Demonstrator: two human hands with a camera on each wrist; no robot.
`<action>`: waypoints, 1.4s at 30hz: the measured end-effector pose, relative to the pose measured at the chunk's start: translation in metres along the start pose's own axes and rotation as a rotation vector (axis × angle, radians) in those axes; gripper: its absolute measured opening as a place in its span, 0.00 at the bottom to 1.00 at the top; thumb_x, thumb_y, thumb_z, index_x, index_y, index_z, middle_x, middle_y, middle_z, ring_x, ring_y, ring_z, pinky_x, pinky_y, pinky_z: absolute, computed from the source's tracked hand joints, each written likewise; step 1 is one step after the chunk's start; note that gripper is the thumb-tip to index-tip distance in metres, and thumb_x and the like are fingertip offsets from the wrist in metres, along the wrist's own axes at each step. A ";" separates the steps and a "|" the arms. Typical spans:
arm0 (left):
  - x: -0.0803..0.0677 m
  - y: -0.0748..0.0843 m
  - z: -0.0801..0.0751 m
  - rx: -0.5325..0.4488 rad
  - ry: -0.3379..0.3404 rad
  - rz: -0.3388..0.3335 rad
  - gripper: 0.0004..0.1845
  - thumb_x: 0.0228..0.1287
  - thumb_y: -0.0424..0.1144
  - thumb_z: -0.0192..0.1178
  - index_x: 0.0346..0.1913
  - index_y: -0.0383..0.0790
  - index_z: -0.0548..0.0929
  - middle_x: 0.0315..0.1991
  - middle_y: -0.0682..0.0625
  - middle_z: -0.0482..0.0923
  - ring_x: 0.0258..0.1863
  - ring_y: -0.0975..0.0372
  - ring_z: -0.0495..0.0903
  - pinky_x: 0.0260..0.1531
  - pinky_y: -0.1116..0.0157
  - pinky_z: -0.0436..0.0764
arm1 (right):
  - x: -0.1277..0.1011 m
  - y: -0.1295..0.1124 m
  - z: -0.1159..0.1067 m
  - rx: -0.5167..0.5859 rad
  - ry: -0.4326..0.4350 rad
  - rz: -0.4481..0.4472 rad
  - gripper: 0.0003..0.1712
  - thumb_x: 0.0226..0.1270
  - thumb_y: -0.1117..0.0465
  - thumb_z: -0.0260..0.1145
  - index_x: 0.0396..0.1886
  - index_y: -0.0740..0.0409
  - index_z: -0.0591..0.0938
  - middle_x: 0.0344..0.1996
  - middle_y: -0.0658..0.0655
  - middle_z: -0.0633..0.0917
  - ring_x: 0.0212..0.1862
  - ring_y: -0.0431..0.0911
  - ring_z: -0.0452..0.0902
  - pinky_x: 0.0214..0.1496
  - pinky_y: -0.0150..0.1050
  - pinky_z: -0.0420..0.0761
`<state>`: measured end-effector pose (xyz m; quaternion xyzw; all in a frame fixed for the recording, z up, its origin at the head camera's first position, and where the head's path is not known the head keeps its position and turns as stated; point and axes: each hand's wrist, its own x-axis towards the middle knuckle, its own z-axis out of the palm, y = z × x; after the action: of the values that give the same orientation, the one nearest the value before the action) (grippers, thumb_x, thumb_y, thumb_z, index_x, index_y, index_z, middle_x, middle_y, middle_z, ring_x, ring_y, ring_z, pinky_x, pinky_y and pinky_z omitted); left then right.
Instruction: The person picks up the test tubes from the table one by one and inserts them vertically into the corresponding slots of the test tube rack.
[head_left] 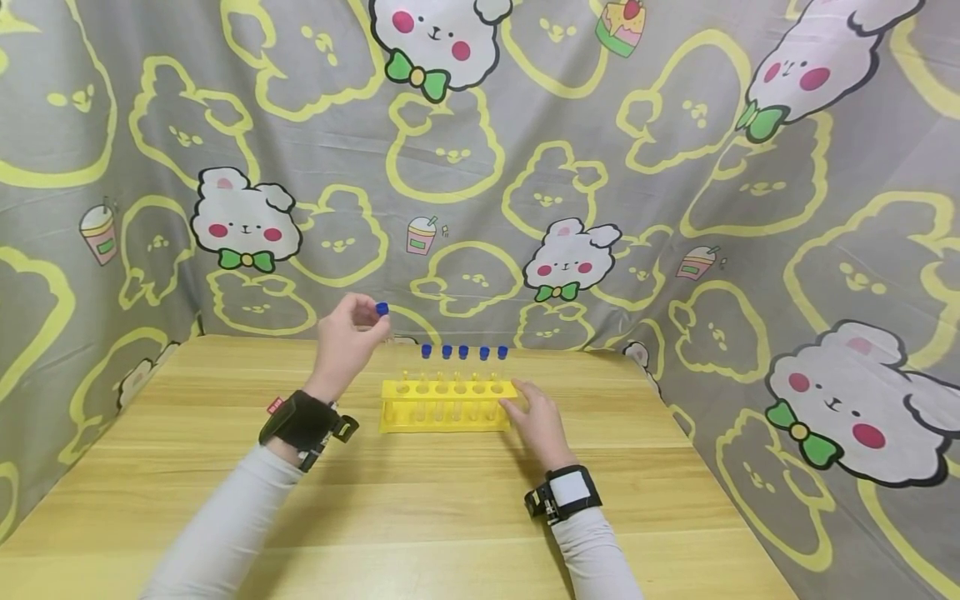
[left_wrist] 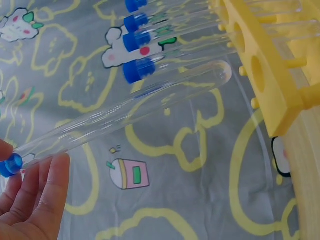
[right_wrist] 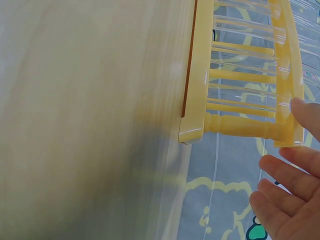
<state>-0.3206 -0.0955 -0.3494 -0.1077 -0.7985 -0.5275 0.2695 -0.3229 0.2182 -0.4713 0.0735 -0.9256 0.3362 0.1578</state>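
My left hand (head_left: 348, 342) pinches a clear test tube (left_wrist: 125, 112) by its blue cap (head_left: 382, 308), above and to the left of a yellow test tube rack (head_left: 446, 428). In the left wrist view the tube slants, its rounded bottom outside the rack near the end hole (left_wrist: 257, 72). Several other capped tubes (head_left: 463, 352) stand upright in the rack. At the rack's right end my right hand (head_left: 542, 425) holds the top plate between thumb and index finger. The right wrist view shows that hand's other fingers (right_wrist: 280, 197) spread off the rack.
The rack stands on a wood-grain table (head_left: 420, 517), toward its back edge. A grey curtain (head_left: 480, 275) with yellow outlines and white cartoon animals hangs behind and on both sides. Each wrist wears a black strap (head_left: 300, 425) with a small camera mount.
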 end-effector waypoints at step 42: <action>-0.021 -0.056 0.043 0.068 -0.159 -0.093 0.12 0.58 0.35 0.64 0.43 0.37 0.76 0.37 0.43 0.83 0.39 0.54 0.82 0.39 0.62 0.80 | 0.000 -0.002 -0.002 -0.007 0.000 -0.010 0.31 0.65 0.49 0.66 0.63 0.62 0.75 0.62 0.67 0.77 0.68 0.62 0.68 0.70 0.55 0.68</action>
<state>-0.3420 -0.0774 -0.4177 -0.1030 -0.8388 -0.5019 0.1842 -0.3221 0.2176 -0.4687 0.0778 -0.9263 0.3323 0.1599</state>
